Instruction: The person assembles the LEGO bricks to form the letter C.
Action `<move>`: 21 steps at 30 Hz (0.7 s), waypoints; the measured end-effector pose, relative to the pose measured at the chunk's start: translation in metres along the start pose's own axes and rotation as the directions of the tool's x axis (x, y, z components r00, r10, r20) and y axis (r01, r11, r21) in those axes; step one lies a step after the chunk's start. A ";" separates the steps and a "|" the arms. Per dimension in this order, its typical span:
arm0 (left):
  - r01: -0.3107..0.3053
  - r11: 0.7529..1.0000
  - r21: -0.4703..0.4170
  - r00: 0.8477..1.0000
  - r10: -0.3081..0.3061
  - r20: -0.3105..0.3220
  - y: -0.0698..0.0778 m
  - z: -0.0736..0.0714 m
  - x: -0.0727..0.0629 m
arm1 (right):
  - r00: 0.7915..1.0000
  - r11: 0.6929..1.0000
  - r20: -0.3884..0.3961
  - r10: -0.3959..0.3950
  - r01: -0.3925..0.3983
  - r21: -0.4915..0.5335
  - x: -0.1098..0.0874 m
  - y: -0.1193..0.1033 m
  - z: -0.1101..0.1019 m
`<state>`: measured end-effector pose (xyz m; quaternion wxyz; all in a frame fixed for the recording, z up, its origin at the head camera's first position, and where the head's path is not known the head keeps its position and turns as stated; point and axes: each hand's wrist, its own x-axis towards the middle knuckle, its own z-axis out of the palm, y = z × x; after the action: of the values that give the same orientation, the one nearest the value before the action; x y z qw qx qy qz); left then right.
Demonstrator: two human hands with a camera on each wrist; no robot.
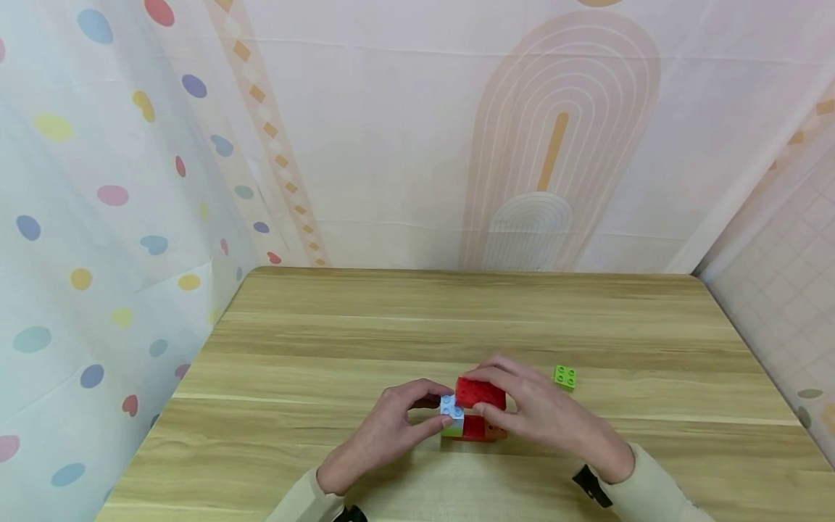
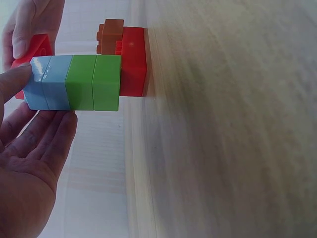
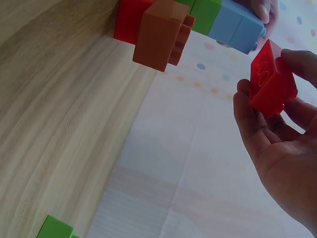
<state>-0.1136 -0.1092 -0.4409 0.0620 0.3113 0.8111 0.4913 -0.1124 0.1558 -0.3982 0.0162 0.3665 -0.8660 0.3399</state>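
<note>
My left hand [image 1: 388, 424] pinches the top of a brick stack between thumb and fingers. Two light blue bricks [image 2: 49, 82] form its upper part, over two green bricks [image 2: 94, 82]. Below them, a long red base brick [image 2: 134, 62] lies on the table. An orange-brown brick [image 3: 158, 37] sits on the base's other end, studs up. My right hand [image 1: 544, 406] holds a red brick [image 1: 480, 394] by its sides, tilted, close to the right of the blue bricks at about their height. In the right wrist view its hollow underside shows rings.
A loose bright green brick [image 1: 565, 377] with studs up lies on the wooden table [image 1: 326, 326], beyond and to the right of my right hand. A patterned curtain [image 1: 391, 145] hangs behind the table and along its left side.
</note>
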 end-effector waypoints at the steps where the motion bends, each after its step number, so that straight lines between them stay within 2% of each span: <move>1: -0.003 1.000 -0.001 1.000 0.003 0.000 0.000 0.000 0.000 | 1.000 1.000 0.003 -0.002 0.002 -0.004 0.000 0.000 0.001; 21: -0.012 1.000 -0.004 1.000 0.012 -0.006 0.001 0.000 0.000 | 0.999 0.999 0.016 -0.041 0.041 -0.035 0.002 -0.004 0.005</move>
<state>-0.1133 -0.1089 -0.4401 0.0572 0.3147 0.8085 0.4941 -0.1105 0.1495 -0.3989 0.0230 0.3864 -0.8642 0.3215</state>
